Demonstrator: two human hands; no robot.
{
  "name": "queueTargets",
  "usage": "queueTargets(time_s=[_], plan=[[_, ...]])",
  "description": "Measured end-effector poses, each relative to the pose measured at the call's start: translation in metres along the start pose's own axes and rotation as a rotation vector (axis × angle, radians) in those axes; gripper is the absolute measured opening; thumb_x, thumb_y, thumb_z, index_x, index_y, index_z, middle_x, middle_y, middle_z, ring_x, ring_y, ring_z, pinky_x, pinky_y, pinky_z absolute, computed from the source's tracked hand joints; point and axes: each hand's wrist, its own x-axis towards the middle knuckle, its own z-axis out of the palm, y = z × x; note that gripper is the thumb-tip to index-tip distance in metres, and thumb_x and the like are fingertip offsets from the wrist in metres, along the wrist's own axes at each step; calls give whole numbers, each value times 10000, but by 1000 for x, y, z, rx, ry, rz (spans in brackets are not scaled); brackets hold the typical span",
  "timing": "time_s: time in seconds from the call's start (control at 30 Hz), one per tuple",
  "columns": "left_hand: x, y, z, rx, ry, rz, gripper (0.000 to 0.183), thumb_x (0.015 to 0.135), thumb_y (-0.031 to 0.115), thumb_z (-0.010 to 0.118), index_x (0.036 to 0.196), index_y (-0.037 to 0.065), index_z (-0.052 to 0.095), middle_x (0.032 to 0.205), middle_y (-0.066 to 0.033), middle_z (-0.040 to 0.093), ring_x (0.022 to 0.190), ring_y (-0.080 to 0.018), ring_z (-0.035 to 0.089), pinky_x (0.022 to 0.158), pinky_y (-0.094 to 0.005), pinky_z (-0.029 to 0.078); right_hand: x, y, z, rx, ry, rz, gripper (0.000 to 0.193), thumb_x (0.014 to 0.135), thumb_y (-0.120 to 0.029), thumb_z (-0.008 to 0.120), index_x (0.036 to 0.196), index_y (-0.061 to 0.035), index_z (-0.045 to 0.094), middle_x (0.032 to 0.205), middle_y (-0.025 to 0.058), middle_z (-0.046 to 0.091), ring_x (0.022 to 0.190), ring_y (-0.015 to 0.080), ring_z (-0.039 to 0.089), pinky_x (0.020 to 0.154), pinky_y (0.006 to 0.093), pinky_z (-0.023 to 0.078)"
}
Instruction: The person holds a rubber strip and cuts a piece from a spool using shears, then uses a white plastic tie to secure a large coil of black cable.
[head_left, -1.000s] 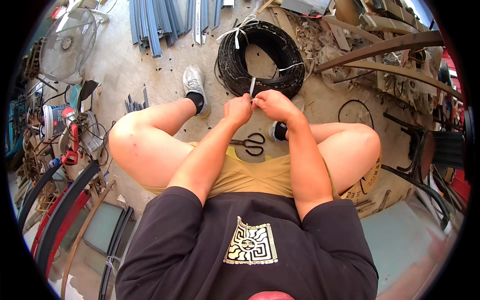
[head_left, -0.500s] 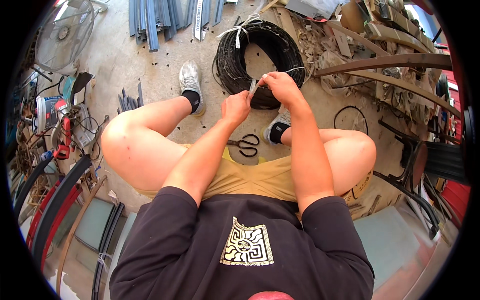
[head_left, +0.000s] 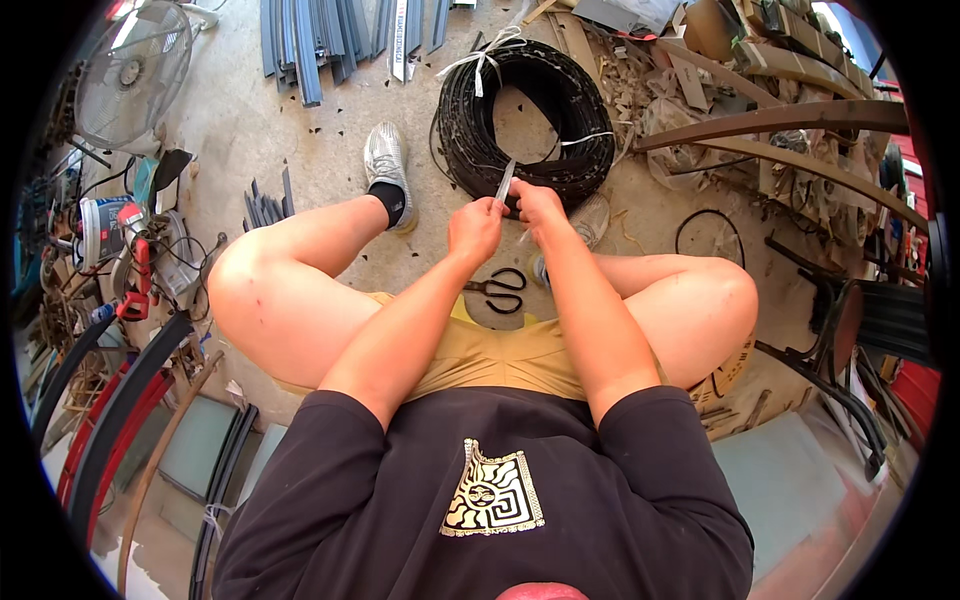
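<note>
In front of me a thick coil of black rubber strip (head_left: 470, 140) lies on the floor, bound with white ties. A strip of whitish plastic tie (head_left: 506, 183) loops round the coil's near side. My left hand (head_left: 476, 228) is closed on one part of this tie. Close beside it, my right hand (head_left: 540, 208) pinches the tie too, the fingertips almost touching the left ones. A white tie (head_left: 484, 62) is knotted at the coil's far left. Dark-handled scissors (head_left: 500, 290) lie on the floor between my legs.
Grey metal strips (head_left: 310, 45) lie at the far left, near a standing fan (head_left: 132, 72). Shorter strips (head_left: 266, 208) are by my left knee. Curved brown bars (head_left: 780, 120) and scrap crowd the right. A red-handled tool (head_left: 136, 290) sits at the left.
My right hand has drawn back toward me and down, beside my left hand. The left hand has shifted slightly nearer. The tie stays between them.
</note>
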Motion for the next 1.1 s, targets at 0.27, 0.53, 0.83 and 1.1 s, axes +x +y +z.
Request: queueTargets(time_s=[0.27, 0.53, 0.83, 1.1], plan=[[35, -11, -24, 228, -291, 41, 410, 1078, 400, 563, 1106, 76, 811, 970, -181, 778, 963, -370, 739, 895, -470, 546, 18, 22, 8, 106, -91, -76, 306, 1033, -332, 704, 928, -57, 788, 712, 16, 591, 606, 154, 486, 562, 368, 361], [77, 6, -23, 337, 121, 381, 314, 960, 211, 728, 1242, 76, 766, 1285, -179, 705, 1239, -383, 659, 1065, -481, 527, 15, 29, 18, -172, -26, -193, 312, 1083, -364, 635, 978, -95, 751, 709, -36, 543, 590, 128, 460, 542, 341, 361], [101, -1, -5, 522, 4, 338, 206, 978, 238, 728, 1090, 66, 743, 1040, -151, 744, 1053, -386, 700, 918, -497, 557, 15, 30, 11, -267, -32, -244, 364, 1046, -358, 659, 1101, -24, 793, 944, 111, 772, 873, 236, 701, 820, 407, 523], [107, -28, 10, -345, -309, -206, 341, 1109, 390, 593, 1026, 86, 723, 711, 6, 588, 611, -136, 515, 566, -324, 412, 3, 25, 17, -320, -50, -361, 371, 1088, -338, 621, 1131, 3, 761, 927, 52, 742, 841, 165, 634, 778, 358, 491]])
